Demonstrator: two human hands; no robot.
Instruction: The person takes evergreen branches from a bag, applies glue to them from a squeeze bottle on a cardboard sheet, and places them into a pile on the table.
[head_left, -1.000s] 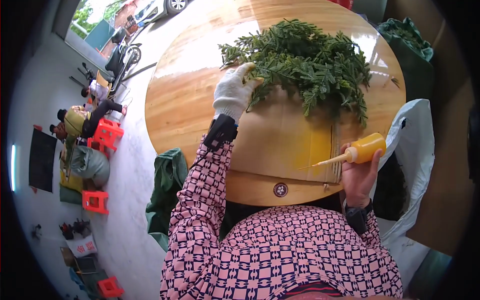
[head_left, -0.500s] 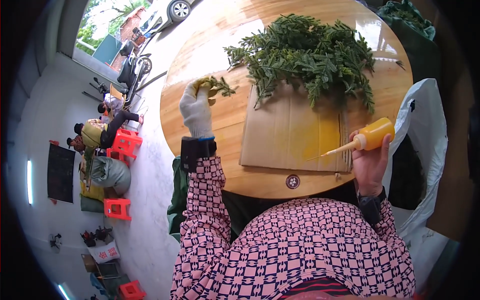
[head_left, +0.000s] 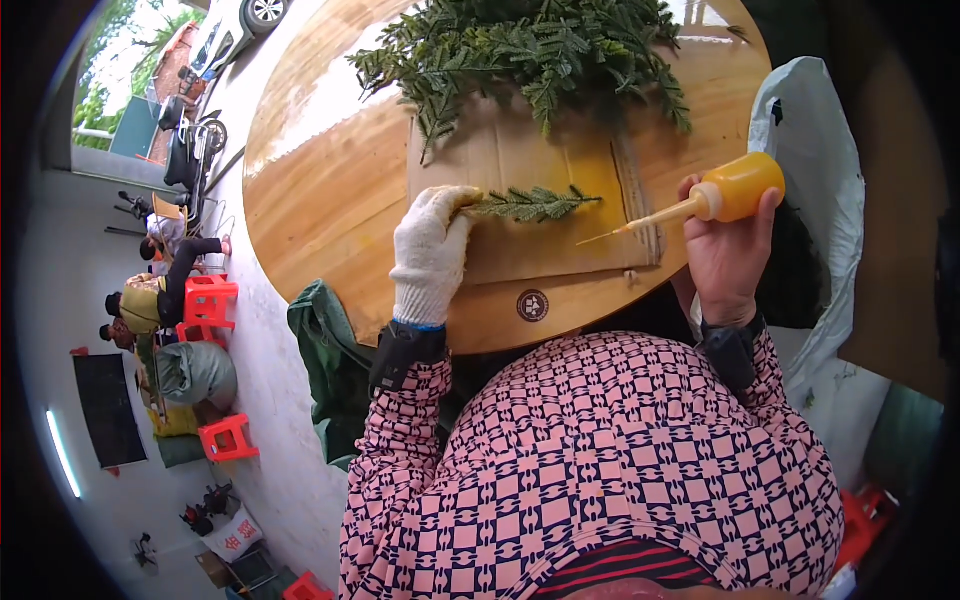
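So the sprig (head_left: 530,204) is lying flat across the cardboard (head_left: 520,250), stem end toward my left, tip pointing right. My left hand (head_left: 432,255), in a white knit glove, has its fingers closed on the stem end, pinning it down on the sheet. The nozzle tip of the bottle (head_left: 725,193) sits just right of the sprig tip, close but not touching as far as I can see. That's a yellow squeeze bottle with a long thin spout, and my bare right hand (head_left: 725,255) is wrapped around it, holding it tilted so the spout points left and down at the cardboard.

The cardboard has a yellow stained patch under the sprig. Behind it is a big pile of greens (head_left: 530,50) that hangs over the sheet's far edge. All of it sits on a round wooden table (head_left: 320,190). White bag (head_left: 810,150) off to my right, green cloth (head_left: 325,350) hanging by the table edge on my left
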